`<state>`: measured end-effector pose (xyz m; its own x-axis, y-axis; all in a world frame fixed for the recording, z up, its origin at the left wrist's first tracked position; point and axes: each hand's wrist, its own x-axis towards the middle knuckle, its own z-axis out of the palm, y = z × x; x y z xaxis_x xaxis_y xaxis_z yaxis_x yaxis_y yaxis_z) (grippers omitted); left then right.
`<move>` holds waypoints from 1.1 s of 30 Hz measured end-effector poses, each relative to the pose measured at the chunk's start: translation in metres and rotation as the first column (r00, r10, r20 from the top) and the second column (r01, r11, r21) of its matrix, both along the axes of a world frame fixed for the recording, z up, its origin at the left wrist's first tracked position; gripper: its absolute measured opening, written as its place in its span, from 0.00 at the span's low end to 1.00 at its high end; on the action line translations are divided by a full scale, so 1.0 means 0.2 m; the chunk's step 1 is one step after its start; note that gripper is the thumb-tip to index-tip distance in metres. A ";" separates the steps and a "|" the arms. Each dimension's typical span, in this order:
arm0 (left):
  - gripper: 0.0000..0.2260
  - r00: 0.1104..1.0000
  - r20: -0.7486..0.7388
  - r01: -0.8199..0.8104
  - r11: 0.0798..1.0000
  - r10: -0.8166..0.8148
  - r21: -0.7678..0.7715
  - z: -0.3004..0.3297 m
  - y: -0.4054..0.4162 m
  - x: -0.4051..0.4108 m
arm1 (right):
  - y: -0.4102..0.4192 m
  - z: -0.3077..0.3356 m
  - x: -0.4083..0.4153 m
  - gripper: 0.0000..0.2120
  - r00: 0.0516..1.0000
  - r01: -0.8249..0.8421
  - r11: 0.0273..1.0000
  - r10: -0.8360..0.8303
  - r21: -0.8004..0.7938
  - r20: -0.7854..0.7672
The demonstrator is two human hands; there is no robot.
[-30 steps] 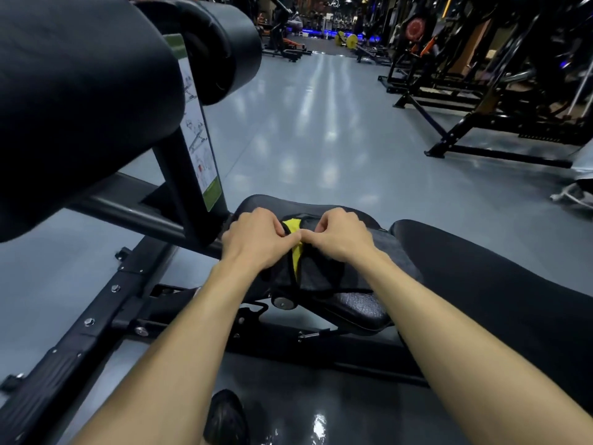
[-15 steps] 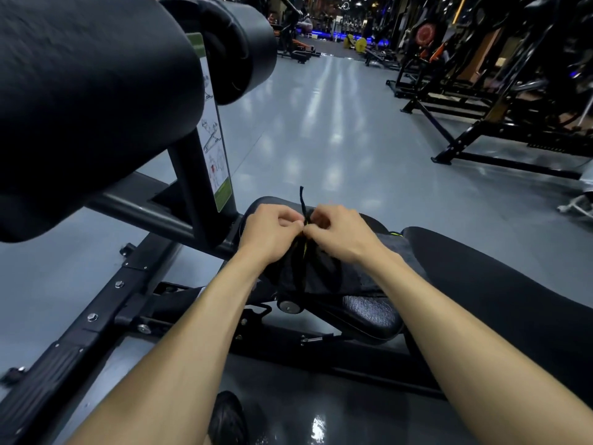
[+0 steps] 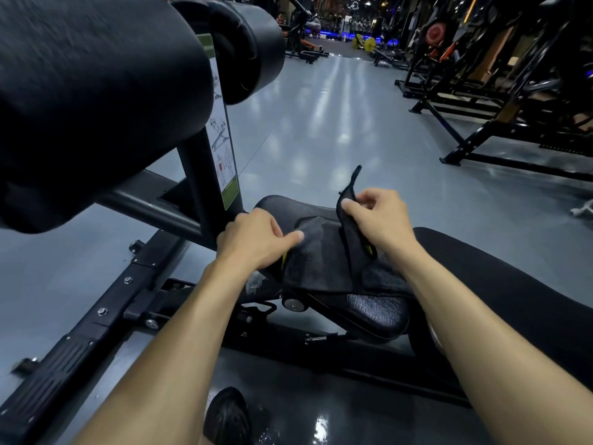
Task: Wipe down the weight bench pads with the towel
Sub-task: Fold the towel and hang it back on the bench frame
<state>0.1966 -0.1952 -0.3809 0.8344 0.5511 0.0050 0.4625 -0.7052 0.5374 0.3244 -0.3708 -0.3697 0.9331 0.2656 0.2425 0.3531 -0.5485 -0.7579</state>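
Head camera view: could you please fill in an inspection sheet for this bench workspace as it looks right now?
Surface: black textured seat pad of the weight bench, partly covered by the towel.
Job's things: dark grey towel with yellow trim lying on the seat pad, one flap lifted; long black back pad beside it.
Clutter: nothing seen.
Grippers: left hand pinches the towel's left edge; right hand holds the raised flap.
Cables: nothing seen.
Surroundings: black roller pads, instruction sticker, glossy grey floor, dark gym machines, black shoe.
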 end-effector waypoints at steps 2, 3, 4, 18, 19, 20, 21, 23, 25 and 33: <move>0.20 1.000 -0.009 0.004 0.998 -0.005 -0.068 -0.03 -0.03 0.01 | 0.04 0.01 -0.03 0.10 0.999 -0.002 1.000 0.002 0.002 0.044; 0.19 1.000 0.021 -0.001 0.994 0.003 -0.108 -0.05 -0.04 0.02 | 0.06 0.01 -0.04 0.10 0.999 -0.011 1.000 0.012 -0.013 0.052; 0.16 0.998 0.068 -0.005 0.989 0.015 -0.147 -0.06 -0.05 0.03 | 0.08 0.00 -0.06 0.09 0.999 -0.028 0.999 0.029 -0.028 0.044; 0.16 0.992 0.129 0.012 0.990 0.006 -0.139 -0.10 -0.05 0.03 | 0.10 -0.12 -0.11 0.07 0.947 -0.158 0.987 0.149 -0.008 -0.284; 0.18 0.986 0.161 -0.008 0.983 0.038 -0.183 -0.10 -0.05 0.05 | 0.10 -0.12 -0.11 0.07 0.948 -0.161 0.987 0.149 -0.019 -0.281; 0.19 0.978 0.196 -0.025 0.974 0.071 -0.226 -0.10 -0.05 0.06 | 0.11 -0.12 -0.11 0.07 0.950 -0.159 0.987 0.147 -0.025 -0.274; 0.20 0.971 0.221 -0.036 0.966 0.095 -0.254 -0.09 -0.06 0.08 | 0.11 -0.12 -0.11 0.07 0.952 -0.156 0.987 0.143 -0.024 -0.271; 0.22 0.966 0.235 -0.047 0.969 0.106 -0.242 -0.09 -0.06 0.10 | 0.12 -0.11 -0.10 0.08 0.959 -0.145 0.989 0.137 -0.017 -0.247; 0.22 0.963 0.243 -0.060 0.971 0.117 -0.231 -0.10 -0.07 0.12 | 0.13 -0.09 -0.07 0.09 0.979 -0.115 0.993 0.107 -0.037 -0.176; 0.20 0.970 0.223 -0.053 0.976 0.101 -0.211 -0.11 -0.02 0.15 | 0.30 -0.05 -0.07 0.09 0.930 -0.369 0.864 0.341 -0.342 -0.141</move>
<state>0.2276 -0.1997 -0.4023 0.7788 0.6229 0.0746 0.3570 -0.5378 0.7638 0.3110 -0.3104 -0.3793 0.7708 0.6371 0.0025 0.5261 -0.6344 -0.5664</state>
